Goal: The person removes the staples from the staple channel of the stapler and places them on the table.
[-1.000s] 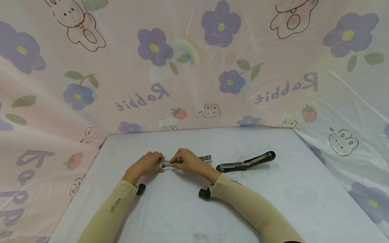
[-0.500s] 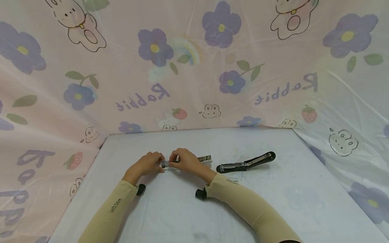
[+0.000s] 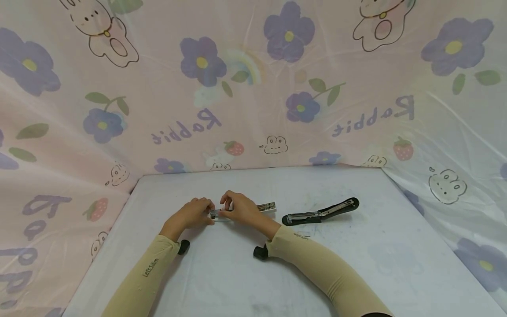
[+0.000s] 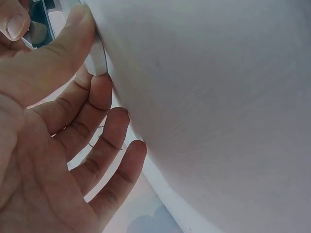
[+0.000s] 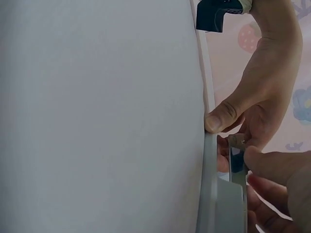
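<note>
A white stapler [image 3: 267, 206] lies opened out on the table, its metal staple channel showing between the hands. My left hand [image 3: 194, 212] grips its left end; in the left wrist view the thumb [image 4: 77, 29] lies over the white edge with the fingers below. My right hand [image 3: 242, 209] is bent over the middle, hiding part of the stapler. In the right wrist view its thumb [image 5: 255, 158] presses the metal channel [image 5: 237, 160], with the other fingers curled on the far side. A black stapler [image 3: 321, 211] lies opened out to the right, untouched.
Thin small strips [image 3: 303, 233] lie near the right sleeve. A black wrist camera [image 3: 183, 247] sticks out by the left wrist, another camera [image 3: 260, 252] by the right. A patterned curtain [image 3: 253, 110] stands behind the white table [image 3: 229, 281].
My right hand has shifted slightly left along the white stapler, and its index finger has lifted a little. The left hand and the black stapler have stayed in place.
</note>
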Motion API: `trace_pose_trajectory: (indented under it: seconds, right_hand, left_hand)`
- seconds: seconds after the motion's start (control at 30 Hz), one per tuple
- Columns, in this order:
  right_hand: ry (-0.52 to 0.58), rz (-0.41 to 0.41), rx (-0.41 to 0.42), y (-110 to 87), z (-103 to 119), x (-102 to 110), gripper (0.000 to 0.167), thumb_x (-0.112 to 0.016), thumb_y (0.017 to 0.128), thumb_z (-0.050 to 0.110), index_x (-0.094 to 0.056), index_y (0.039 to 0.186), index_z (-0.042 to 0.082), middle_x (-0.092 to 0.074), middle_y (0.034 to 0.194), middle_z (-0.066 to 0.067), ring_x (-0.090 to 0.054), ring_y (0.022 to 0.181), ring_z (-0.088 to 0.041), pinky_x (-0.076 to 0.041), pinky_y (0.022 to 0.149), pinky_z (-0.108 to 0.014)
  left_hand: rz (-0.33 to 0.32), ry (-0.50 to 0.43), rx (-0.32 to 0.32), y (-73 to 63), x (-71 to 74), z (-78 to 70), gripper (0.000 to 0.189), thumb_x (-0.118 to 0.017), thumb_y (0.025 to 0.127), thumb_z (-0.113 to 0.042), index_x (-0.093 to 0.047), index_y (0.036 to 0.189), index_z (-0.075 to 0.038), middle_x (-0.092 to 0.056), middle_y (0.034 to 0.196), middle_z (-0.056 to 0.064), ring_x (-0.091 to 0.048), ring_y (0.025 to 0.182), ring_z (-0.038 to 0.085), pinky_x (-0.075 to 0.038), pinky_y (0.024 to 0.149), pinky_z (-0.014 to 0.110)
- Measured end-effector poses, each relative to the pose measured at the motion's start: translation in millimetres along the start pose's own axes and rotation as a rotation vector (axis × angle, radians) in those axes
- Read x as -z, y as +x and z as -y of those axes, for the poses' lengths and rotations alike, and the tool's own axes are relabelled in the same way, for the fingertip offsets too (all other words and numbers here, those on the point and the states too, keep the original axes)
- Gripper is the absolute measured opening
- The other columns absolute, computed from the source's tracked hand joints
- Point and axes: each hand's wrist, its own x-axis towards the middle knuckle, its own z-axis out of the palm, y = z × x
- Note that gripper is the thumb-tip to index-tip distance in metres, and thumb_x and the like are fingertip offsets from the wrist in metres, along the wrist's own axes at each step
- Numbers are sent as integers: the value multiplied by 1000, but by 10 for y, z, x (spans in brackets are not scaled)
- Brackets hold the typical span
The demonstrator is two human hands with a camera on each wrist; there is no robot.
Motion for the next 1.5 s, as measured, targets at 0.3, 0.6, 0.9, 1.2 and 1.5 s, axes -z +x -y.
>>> trace_pose_trajectory:
  seconds: [0.3,0.6,0.9,1.2,1.5]
  right_hand:
    - [-3,-10,22,-15,20,23,11,-82,98,27,-80,105,19,-68,93,8,-56,77,-6,-46,66,-23]
    - [45,-21,71,-74,32,81,10,-79,101,20,-77,106,13,-69,95,1,-59,81,-8,-50,73,-24]
    - [88,-32,122,-168,38,177,9,-79,100,17,-77,106,11,-68,94,2,-60,82,-7,-52,73,-22]
    - [115,19,120,-302,8,179,10,-81,99,18,-76,106,12,-69,96,5,-60,82,-4,-52,75,-22]
    - [84,50,139,-419,-31,167,10,-80,100,20,-76,106,13,-68,94,6,-60,82,-2,-53,75,-22]
  left_hand:
    - [-9,8,-3,14,-8,10,35,-90,90,-26,-68,112,-9,-62,104,3,-53,99,25,-46,90,50]
    - [-16,15,-2,17,-37,29,37,-89,90,-27,-68,114,-9,-62,105,2,-54,100,26,-47,91,51]
    - [-17,10,-8,28,-38,45,36,-90,89,-26,-68,113,-10,-63,106,2,-54,101,27,-47,91,51]
    - [-26,16,-11,20,-24,56,37,-90,90,-26,-68,114,-9,-64,107,3,-55,101,27,-48,92,51]
    - [-23,-3,-13,17,-35,50,36,-89,90,-25,-67,114,-9,-62,105,2,-54,101,26,-47,92,51]
